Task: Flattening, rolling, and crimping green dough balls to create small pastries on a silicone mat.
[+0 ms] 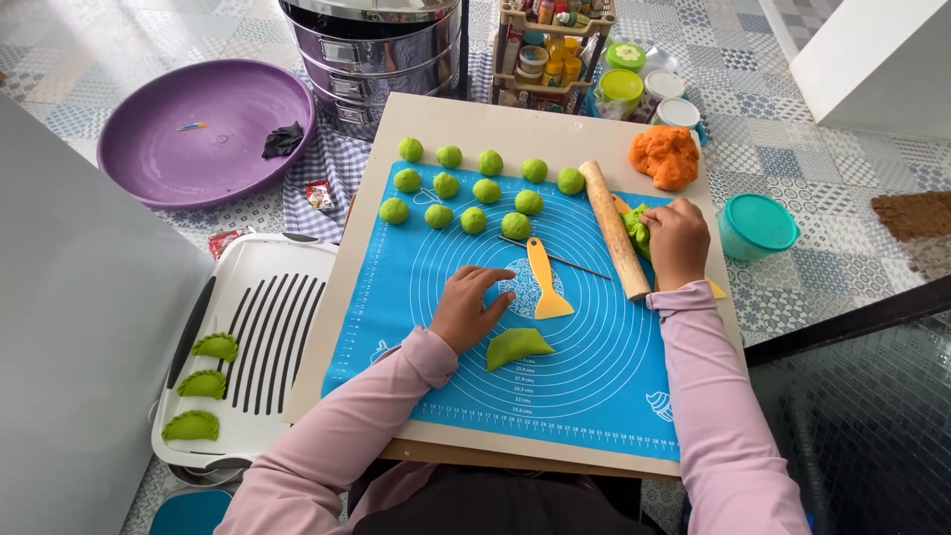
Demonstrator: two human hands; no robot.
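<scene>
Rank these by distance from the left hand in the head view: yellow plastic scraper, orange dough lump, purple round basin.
From the left hand:
1. Yellow plastic scraper, just to its right on the blue mat.
2. Purple round basin, far left on the floor.
3. Orange dough lump, at the board's far right corner.

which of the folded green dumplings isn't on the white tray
The folded green dumpling on the blue mat, just beside the left hand. The other three lie in a column on the white tray.
</scene>
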